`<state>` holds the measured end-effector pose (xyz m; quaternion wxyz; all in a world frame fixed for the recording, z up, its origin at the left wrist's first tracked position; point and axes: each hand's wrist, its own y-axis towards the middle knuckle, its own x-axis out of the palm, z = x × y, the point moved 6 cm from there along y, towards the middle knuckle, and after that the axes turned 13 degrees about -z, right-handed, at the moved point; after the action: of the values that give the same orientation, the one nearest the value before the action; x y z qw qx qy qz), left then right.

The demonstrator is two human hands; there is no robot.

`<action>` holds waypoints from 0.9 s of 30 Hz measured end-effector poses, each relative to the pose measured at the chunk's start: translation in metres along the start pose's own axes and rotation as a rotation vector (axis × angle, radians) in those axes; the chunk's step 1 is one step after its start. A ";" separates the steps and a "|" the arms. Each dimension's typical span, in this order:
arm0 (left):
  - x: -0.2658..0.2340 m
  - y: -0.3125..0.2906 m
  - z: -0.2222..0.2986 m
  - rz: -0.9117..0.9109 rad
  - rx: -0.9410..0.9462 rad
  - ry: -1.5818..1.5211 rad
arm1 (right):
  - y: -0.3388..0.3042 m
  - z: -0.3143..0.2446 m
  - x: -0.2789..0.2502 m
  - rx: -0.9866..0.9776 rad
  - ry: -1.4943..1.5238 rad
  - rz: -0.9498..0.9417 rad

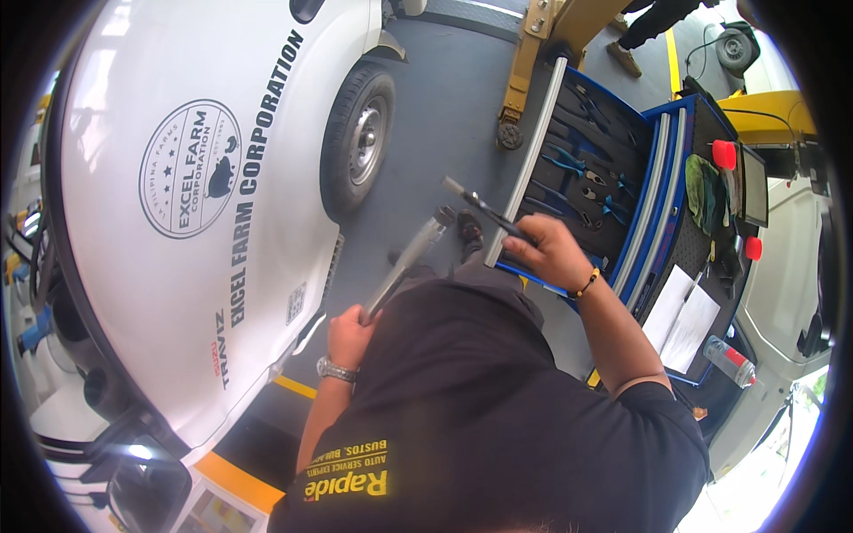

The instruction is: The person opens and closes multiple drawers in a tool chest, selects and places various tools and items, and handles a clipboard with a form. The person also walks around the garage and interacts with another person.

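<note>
My left hand (pixel 350 338), with a metal watch at the wrist, is closed round the lower end of a long silver bar-shaped tool (pixel 407 265). The bar slants up to the right and ends in a wider head. Gripped in my right hand (pixel 553 253) is a slimmer tool with a dark handle and a pale metal tip (pixel 481 207); its exact kind is unclear. The two tools' far ends come close together in the picture. Right of them, next to my right hand, an open blue drawer (pixel 530 166) holds several pliers (pixel 566 163) in dark foam.
A white vehicle (pixel 293 107) with a wheel (pixel 360 138) stands on the left. A yellow lift arm (pixel 526 67) reaches in beyond the drawer. Atop the tool cabinet lie a green cloth (pixel 702 195), papers (pixel 680 318) and a spray can (pixel 729 361). Another person's leg (pixel 653 25) shows far right.
</note>
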<state>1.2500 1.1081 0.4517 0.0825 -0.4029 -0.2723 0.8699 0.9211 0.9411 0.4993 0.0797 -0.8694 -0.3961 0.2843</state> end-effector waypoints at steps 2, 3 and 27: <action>0.002 -0.003 -0.004 -0.012 -0.040 0.014 | -0.001 0.010 0.021 -0.007 0.191 -0.081; 0.004 -0.004 -0.008 -0.019 -0.076 0.021 | -0.003 0.016 0.029 0.008 0.271 -0.132; 0.028 -0.021 -0.031 -0.318 0.007 -0.313 | 0.025 0.004 0.044 0.031 -0.196 -0.036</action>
<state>1.2528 1.1490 0.4283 0.1768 -0.2144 -0.3389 0.8988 0.9583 0.9565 0.4676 0.0590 -0.8290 -0.4129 0.3726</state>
